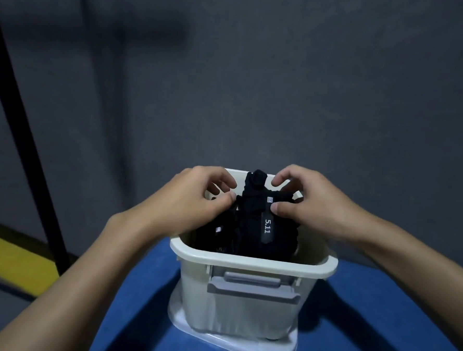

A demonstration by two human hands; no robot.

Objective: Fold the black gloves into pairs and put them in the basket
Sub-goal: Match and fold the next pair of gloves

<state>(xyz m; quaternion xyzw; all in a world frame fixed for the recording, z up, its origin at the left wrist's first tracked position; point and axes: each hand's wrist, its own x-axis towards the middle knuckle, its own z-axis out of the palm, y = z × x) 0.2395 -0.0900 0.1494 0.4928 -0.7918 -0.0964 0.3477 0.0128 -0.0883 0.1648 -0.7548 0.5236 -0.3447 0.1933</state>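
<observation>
A pale plastic basket [249, 263] with a grey front handle stands on a blue table. Inside it lies a heap of black gloves [251, 225]; one bears a grey strap marked 5.11. The top glove sticks up above the far rim. My left hand [196, 200] reaches in from the left and pinches the black fabric between thumb and curled fingers. My right hand [307, 199] comes in from the right, its thumb and fingers pinching the same top glove near a small square logo. Lower gloves are mostly hidden in the basket.
The basket sits on a translucent white lid [231, 343] lying on the blue table [364, 332]. A dark grey wall fills the background. At the left run a black bar [24, 124] and a yellow floor stripe [13, 265].
</observation>
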